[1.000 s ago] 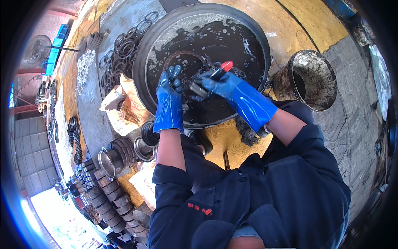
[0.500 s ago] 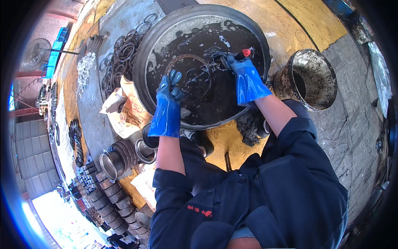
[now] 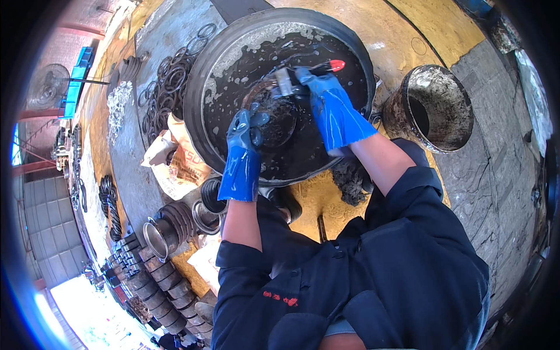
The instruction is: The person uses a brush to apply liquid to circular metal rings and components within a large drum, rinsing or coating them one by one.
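Observation:
A large round black basin [image 3: 193, 111] of dark, wet liquid stands in front of me. My left hand [image 3: 246, 131], in a wet blue rubber glove, is closed on the near left edge of a thin metal ring [image 3: 254, 92] at the liquid's surface. Part of the ring is blurred and under splashes. My right hand [image 3: 318, 84], gloved the same way, grips a flat paintbrush [image 3: 284, 82] with a metal ferrule and a red handle end. The brush is over the far part of the ring; its bristles are blurred.
Many dark rings [image 3: 169, 84] lie heaped left of the basin, beside a torn paper sack [image 3: 178, 166]. A stained bucket [image 3: 429, 108] stands at the right. Metal rings [image 3: 160, 238] and stacked cylindrical parts [image 3: 154, 286] fill the lower left. Dark sludge [image 3: 350, 184] lies by my feet.
My right hand has swept the brush leftward onto the far side of the ring. The left hand has shifted slightly right and down, and the liquid inside the ring is now stirred up.

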Available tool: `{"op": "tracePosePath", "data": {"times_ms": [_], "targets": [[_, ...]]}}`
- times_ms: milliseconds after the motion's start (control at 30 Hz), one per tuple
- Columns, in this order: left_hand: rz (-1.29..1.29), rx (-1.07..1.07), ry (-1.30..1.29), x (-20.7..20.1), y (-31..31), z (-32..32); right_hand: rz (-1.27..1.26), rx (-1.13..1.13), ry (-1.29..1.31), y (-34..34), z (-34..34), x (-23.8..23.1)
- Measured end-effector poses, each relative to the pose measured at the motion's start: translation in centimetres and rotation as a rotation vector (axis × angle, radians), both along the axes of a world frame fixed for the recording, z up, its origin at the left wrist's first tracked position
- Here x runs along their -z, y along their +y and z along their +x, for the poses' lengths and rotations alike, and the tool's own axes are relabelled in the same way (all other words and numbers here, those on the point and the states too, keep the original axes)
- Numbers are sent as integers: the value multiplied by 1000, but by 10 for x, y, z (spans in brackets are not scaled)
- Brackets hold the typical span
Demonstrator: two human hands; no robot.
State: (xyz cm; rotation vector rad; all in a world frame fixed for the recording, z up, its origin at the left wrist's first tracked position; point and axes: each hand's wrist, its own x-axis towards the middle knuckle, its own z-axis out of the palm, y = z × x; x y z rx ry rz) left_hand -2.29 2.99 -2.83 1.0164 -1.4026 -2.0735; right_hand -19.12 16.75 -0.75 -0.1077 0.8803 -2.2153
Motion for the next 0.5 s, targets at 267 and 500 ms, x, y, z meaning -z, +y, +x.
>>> {"op": "tracePosePath", "data": {"times_ms": [267,500], "targets": [[-55,-85,99,-23,2,-2,742,-333,356,19,-3,44],[-62,-101,11,-6,-7,0,588,121,1833,-6,7,2]]}}
